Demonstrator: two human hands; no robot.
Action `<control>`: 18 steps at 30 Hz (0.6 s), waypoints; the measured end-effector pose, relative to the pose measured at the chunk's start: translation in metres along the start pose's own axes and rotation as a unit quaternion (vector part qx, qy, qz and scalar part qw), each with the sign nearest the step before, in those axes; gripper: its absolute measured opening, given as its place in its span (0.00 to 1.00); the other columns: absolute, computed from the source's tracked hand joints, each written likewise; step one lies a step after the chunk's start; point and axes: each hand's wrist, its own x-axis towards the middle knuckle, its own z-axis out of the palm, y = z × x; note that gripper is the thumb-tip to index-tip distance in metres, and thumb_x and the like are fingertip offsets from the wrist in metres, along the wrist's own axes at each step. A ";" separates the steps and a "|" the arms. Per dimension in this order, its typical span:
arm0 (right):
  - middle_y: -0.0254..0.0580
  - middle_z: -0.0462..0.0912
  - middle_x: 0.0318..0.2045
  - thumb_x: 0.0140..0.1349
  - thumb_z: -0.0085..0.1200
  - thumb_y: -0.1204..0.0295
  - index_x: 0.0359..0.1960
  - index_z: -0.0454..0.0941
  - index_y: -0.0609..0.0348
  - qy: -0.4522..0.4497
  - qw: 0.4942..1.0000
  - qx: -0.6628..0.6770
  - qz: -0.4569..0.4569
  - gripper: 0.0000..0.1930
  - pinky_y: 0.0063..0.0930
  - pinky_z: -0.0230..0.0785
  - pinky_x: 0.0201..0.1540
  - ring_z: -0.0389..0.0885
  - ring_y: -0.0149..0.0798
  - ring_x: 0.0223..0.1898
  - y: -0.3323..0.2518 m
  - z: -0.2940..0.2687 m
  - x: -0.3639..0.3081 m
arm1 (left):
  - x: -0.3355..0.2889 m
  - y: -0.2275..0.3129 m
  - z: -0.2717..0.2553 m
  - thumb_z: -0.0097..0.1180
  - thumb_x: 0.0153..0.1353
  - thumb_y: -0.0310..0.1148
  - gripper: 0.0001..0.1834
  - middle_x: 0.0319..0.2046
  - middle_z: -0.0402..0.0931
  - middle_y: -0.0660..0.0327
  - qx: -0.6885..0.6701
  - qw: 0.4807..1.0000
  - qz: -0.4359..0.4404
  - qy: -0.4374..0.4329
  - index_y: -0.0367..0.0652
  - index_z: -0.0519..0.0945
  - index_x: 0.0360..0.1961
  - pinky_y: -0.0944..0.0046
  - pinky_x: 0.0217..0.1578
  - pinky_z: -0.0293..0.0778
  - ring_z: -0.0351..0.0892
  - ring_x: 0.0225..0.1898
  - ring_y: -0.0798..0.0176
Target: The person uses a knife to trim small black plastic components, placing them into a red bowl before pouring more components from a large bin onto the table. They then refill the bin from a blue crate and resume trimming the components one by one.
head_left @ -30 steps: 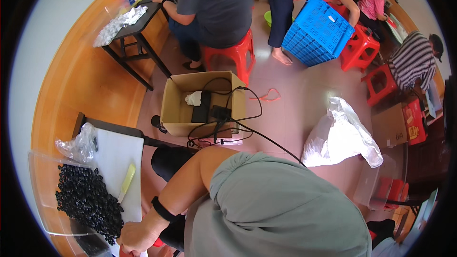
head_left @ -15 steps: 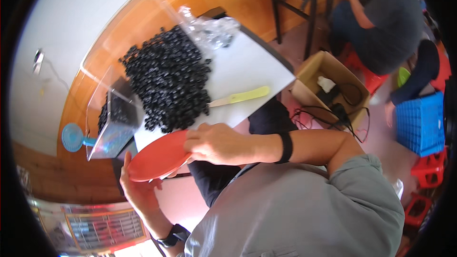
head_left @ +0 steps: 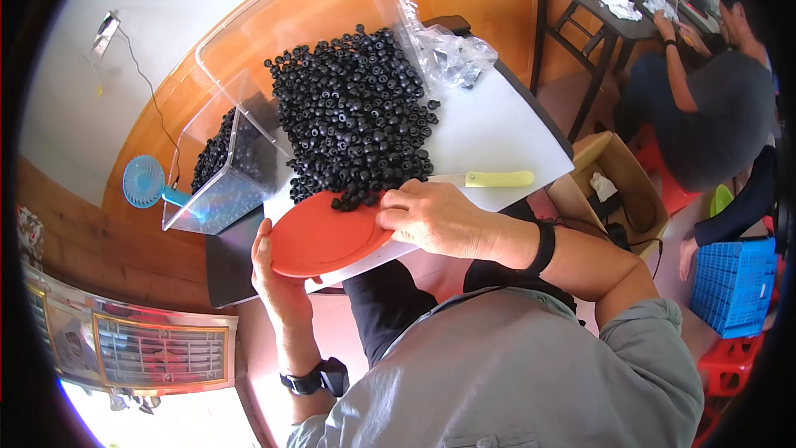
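Observation:
A shallow red plate [head_left: 323,241] is held at the near edge of the white table top, just over my lap. My left hand [head_left: 280,278] grips its left rim, thumb on top and fingers underneath. At the right rim is my right hand [head_left: 435,220], fingers curled closed on the edge. Several small round black parts [head_left: 356,197] lie at the plate's far rim, where it meets a large heap of the same black parts [head_left: 348,108]. To the right of the heap lies a knife [head_left: 499,178] with a yellow-green handle, its blade partly hidden.
A clear plastic bin [head_left: 240,166] with more black parts stands left of the heap, beside a small blue fan [head_left: 143,181]. Crumpled clear plastic [head_left: 456,54] lies at the back. Right are a cardboard box [head_left: 593,158], a blue crate [head_left: 734,290] and a seated co-worker [head_left: 717,108].
The view has shifted, so the table appears further right. The red plate has come up against the heap, and black parts now lie at its far rim. Both hands stay on it.

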 end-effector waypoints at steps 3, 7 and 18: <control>0.30 0.78 0.38 0.53 0.62 0.68 0.37 0.80 0.52 -0.020 0.999 -0.010 0.023 0.10 0.32 0.75 0.39 0.77 0.40 0.38 0.005 -0.001 0.006 | 0.009 -0.008 0.000 0.47 0.66 0.54 0.35 0.46 0.77 0.52 -0.040 0.999 -0.005 -0.017 0.35 0.66 0.63 0.66 0.18 0.75 0.83 0.35 0.60; 0.33 0.77 0.31 0.58 0.59 0.61 0.32 0.78 0.53 0.012 0.999 -0.052 -0.009 0.10 0.34 0.75 0.36 0.78 0.41 0.34 0.012 -0.002 0.016 | 0.026 -0.017 0.006 0.50 0.64 0.52 0.37 0.46 0.76 0.51 -0.084 0.996 -0.008 -0.027 0.35 0.63 0.64 0.63 0.19 0.75 0.82 0.34 0.57; 0.35 0.80 0.46 0.58 0.59 0.71 0.46 0.79 0.54 -0.032 0.998 -0.017 0.057 0.13 0.36 0.74 0.47 0.78 0.44 0.48 0.031 -0.009 0.026 | 0.047 -0.040 0.024 0.53 0.66 0.45 0.28 0.45 0.76 0.53 -0.165 0.985 0.044 0.017 0.39 0.66 0.60 0.62 0.24 0.79 0.82 0.37 0.58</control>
